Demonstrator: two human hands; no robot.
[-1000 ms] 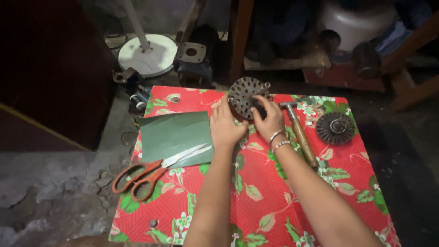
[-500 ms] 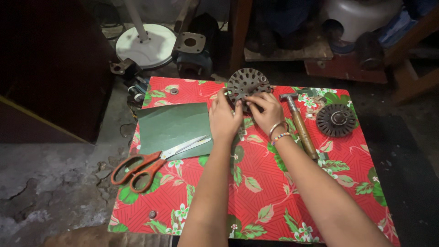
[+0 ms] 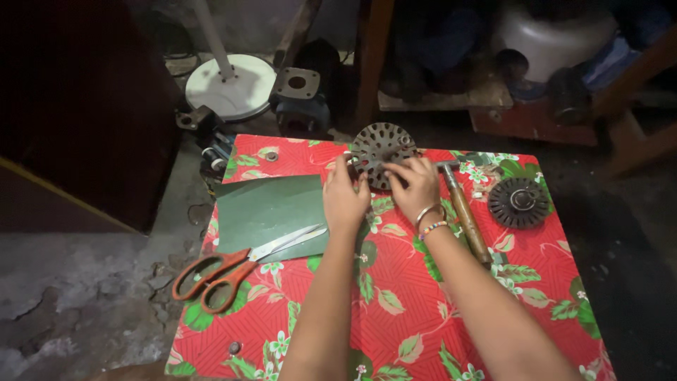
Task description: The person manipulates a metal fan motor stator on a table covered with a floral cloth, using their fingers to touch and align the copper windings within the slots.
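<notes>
Left hand and right hand both on a round perforated metal disc at the far edge of the tabletop. Left hand: palm down, fingers curled up against the disc's left lower rim, touching it; whether it really grips can't be told from this angle. Right hand: fingers spread over the disc's lower right part, pressing or holding it, not a closed fist. Bracelets on the right wrist. Disc looks tilted up on edge, face toward the camera, many small holes, dark grey.

Tabletop covered with a red cloth with green leaf and white flower print. Left of the hands: green sheet lying flat, near the left hand but not touching. Scissors with orange handles, blades resting on the sheet's lower right corner, handles off the sheet toward the near left. Right of the right hand: hammer with a wooden handle, lying lengthwise, head at the far end, just beside the right hand. Further right: finned round part, dark, lying flat, well apart from the hands.

Beyond the tabletop on the floor: white round fan base with a pole, a grey metal plate with a hole. Background dark, rest unclear.
</notes>
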